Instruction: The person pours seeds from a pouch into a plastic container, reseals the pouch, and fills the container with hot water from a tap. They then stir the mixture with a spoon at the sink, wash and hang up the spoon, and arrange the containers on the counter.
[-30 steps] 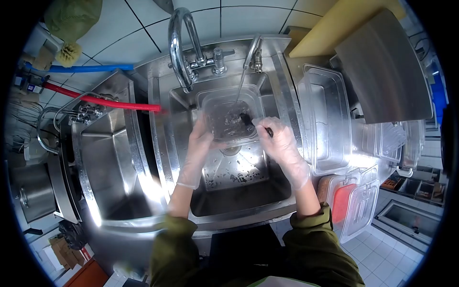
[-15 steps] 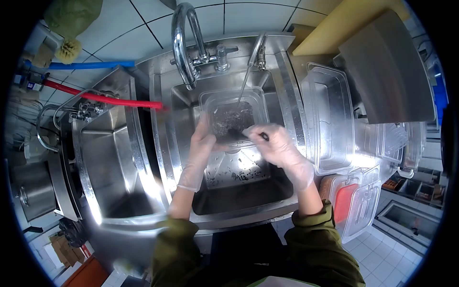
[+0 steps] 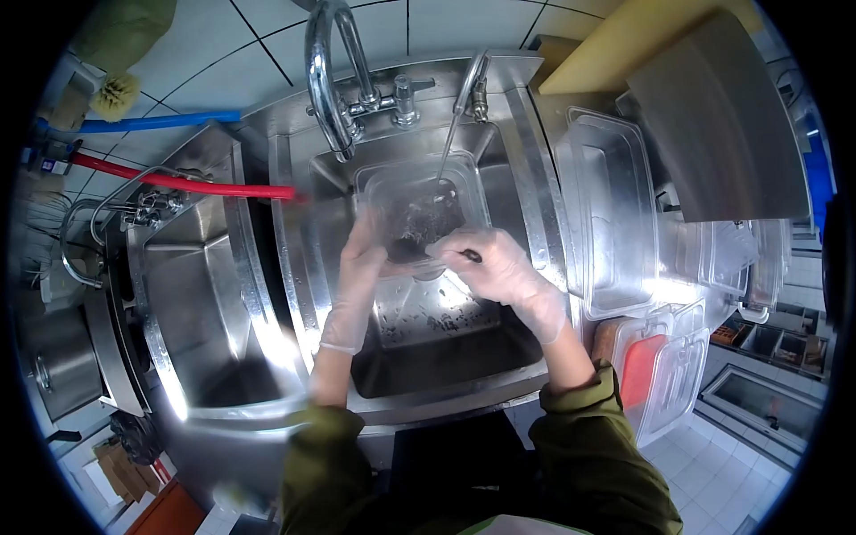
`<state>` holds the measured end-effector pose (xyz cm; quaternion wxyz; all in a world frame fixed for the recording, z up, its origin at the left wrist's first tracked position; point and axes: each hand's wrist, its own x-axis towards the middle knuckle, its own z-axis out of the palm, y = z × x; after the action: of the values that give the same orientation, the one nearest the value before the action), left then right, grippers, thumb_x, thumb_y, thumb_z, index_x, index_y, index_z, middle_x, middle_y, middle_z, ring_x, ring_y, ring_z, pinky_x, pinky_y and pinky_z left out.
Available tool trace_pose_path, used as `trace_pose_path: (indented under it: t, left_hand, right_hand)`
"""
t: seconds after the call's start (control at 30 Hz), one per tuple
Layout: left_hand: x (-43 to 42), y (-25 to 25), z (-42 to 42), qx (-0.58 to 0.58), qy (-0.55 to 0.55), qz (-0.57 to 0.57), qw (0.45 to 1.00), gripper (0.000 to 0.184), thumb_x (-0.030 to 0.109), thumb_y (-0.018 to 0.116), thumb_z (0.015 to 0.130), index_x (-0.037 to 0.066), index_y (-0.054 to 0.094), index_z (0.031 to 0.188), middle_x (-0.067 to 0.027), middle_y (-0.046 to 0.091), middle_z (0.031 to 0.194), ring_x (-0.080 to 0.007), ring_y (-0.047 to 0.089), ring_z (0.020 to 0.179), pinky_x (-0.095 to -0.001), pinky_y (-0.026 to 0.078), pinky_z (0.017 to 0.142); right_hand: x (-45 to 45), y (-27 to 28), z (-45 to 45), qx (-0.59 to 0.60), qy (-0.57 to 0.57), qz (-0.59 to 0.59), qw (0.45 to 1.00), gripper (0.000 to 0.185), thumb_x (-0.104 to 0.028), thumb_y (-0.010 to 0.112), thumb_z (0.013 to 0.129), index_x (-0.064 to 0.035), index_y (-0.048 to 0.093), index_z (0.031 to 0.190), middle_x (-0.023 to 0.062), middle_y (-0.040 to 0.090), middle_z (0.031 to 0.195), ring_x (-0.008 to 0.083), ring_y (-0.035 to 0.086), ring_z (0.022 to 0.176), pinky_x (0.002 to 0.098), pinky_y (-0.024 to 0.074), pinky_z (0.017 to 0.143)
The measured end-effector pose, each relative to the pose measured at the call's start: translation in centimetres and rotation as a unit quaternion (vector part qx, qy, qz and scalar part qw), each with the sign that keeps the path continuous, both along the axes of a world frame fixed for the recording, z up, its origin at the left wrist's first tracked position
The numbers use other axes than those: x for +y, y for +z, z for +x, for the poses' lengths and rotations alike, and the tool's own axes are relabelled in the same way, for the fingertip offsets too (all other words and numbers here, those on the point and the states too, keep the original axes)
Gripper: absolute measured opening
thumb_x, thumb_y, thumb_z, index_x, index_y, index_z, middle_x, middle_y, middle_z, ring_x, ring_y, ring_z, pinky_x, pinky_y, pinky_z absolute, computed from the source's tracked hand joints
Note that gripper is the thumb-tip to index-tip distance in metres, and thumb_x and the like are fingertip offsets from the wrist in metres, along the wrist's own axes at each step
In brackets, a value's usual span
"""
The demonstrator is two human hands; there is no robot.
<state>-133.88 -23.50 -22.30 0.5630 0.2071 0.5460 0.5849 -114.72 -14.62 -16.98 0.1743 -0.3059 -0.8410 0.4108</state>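
My left hand (image 3: 359, 260), in a clear glove, grips the left side of a clear plastic container (image 3: 379, 183) held over the steel sink basin (image 3: 374, 379). Closed around a dark-handled utensil (image 3: 472, 255) is my gloved right hand (image 3: 499, 267), at the container's near right corner. A dark, blurred patch inside the container, left of my right fingers, may be the utensil's head; its kind I cannot make out. A thin water stream runs into the container from a narrow spout (image 3: 465, 85). Small dark bits (image 3: 432, 321) lie scattered on the basin floor.
A large chrome faucet (image 3: 323, 89) arches at the back left. To the right stands a long clear container (image 3: 611, 223), with lidded containers (image 3: 664, 379) nearer me. A second sink (image 3: 192, 303) lies left, with a red hose (image 3: 205, 185) above it.
The dark patch and my right hand have shifted left within the container. Both hands and the container sit slightly further left in view. Water keeps running.
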Motion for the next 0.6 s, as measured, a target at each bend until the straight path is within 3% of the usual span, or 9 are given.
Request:
trace_pose_path:
  t: [0.03,0.07,0.13,0.27,0.4,0.53,0.6]
  left_hand:
    - [-0.1,-0.2,-0.2,-0.001,0.0,0.0,1.0,0.075,-0.009,0.036,0.078,0.003,0.022,0.151,-0.014,0.026,0.155,-0.0261,0.035,0.134,-0.0291,0.043,0.097]
    - [-0.3,-0.4,-0.4,-0.001,-0.001,0.0,1.0,0.075,-0.009,0.036,0.078,0.003,0.022,0.151,-0.0141,0.025,0.156,-0.0265,0.035,0.134,-0.0293,0.045,0.097]
    - [-0.2,-0.8,-0.3,0.009,0.0,0.004,1.0,0.073,-0.006,0.037,0.081,0.009,0.024,0.151,-0.0116,0.026,0.155,-0.028,0.061,0.112,-0.0346,0.063,0.075]
    - [0.3,0.7,0.1,0.019,0.008,-0.024,1.0,0.073,-0.005,0.038,0.081,0.009,0.024,0.151,-0.0108,0.025,0.156,-0.0269,0.062,0.109,-0.0338,0.062,0.077]
    - [0.7,2.0,0.2,0.021,-0.009,-0.027,0.999,0.074,-0.004,0.038,0.08,0.009,0.023,0.151,-0.011,0.025,0.156,-0.0256,0.065,0.105,-0.0329,0.061,0.078]
    - [0.4,1.9,0.1,0.024,-0.009,-0.017,1.0,0.075,-0.004,0.038,0.079,0.008,0.022,0.151,-0.0116,0.025,0.156,-0.0252,0.066,0.102,-0.033,0.06,0.078]
    - [0.2,2.2,0.2,0.022,-0.006,-0.034,0.999,0.075,-0.004,0.037,0.079,0.008,0.022,0.152,-0.0117,0.024,0.156,-0.0254,0.065,0.103,-0.033,0.06,0.079]
  right_hand:
    - [0.4,0.6,0.2,-0.023,-0.01,-0.021,0.999,0.013,-0.005,0.063,0.083,-0.0065,0.068,0.094,0.0084,0.071,0.091,0.0285,0.067,0.088,0.0375,0.0553,0.076]
    - [0.7,1.1,0.3,-0.054,-0.023,0.032,0.998,0.011,-0.005,0.063,0.083,-0.0064,0.068,0.093,0.0083,0.071,0.09,0.029,0.067,0.087,0.0381,0.0553,0.075]
    - [1.3,2.0,0.3,-0.115,-0.049,0.136,0.983,0.009,-0.006,0.062,0.083,-0.0061,0.067,0.091,0.0081,0.071,0.087,0.0301,0.067,0.085,0.0391,0.0554,0.073]
    - [1.8,0.5,-0.8,-0.014,-0.055,0.148,0.987,0.013,-0.008,0.062,0.084,-0.0067,0.068,0.095,0.0117,0.069,0.092,0.0328,0.065,0.085,0.0413,0.055,0.075]
    - [0.8,-1.6,-1.8,0.07,0.008,0.094,0.993,0.018,-0.009,0.063,0.085,-0.0066,0.068,0.103,0.0099,0.069,0.092,0.0303,0.065,0.088,0.038,0.0545,0.077]
    - [0.8,0.0,-0.4,0.022,0.001,-0.022,1.0,0.016,-0.009,0.063,0.085,-0.0065,0.069,0.1,0.0089,0.069,0.087,0.029,0.066,0.084,0.0359,0.0542,0.077]
    - [1.2,0.8,0.2,-0.018,-0.034,0.041,0.998,0.014,-0.009,0.064,0.084,-0.0066,0.069,0.098,0.0091,0.069,0.085,0.0293,0.066,0.083,0.0362,0.0543,0.075]
